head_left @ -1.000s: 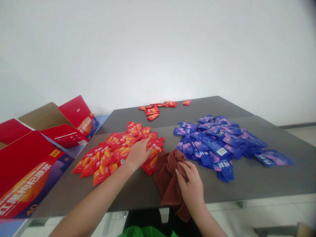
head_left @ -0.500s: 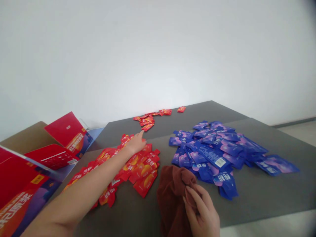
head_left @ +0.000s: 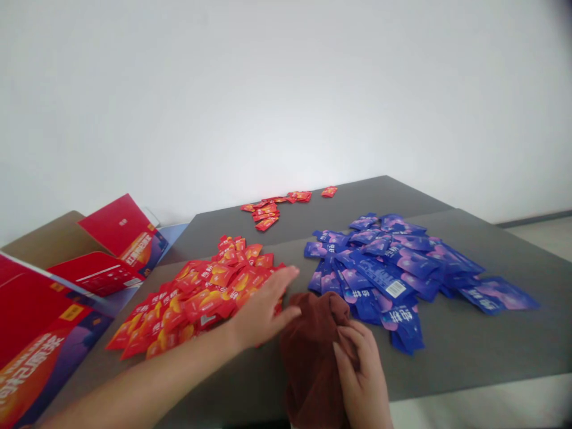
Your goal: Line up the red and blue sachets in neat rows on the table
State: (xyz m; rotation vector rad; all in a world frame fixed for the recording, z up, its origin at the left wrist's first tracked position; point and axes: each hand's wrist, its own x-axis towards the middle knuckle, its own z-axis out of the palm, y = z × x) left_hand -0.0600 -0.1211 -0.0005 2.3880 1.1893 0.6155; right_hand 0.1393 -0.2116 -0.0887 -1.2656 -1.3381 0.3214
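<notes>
My left hand (head_left: 263,314) lies open with spread fingers against the near right edge of a heap of red and orange sachets (head_left: 196,298). My right hand (head_left: 361,374) grips a crumpled brown towel (head_left: 311,357) at the table's near edge. The towel sits just below a heap of blue and purple sachets (head_left: 384,268), and its top nearly meets my left fingertips. A small group of red sachets (head_left: 265,213) lies farther back on the table.
The grey table (head_left: 473,345) has a visible seam across it and a far corner against a white wall. To the left stands an opened cardboard box (head_left: 44,244) with red printed flaps (head_left: 36,316). A pale floor shows beyond the right edge.
My left hand has come back from the far side of the red heap to its near right edge, with its fingers spread. My right hand stays on the towel.
</notes>
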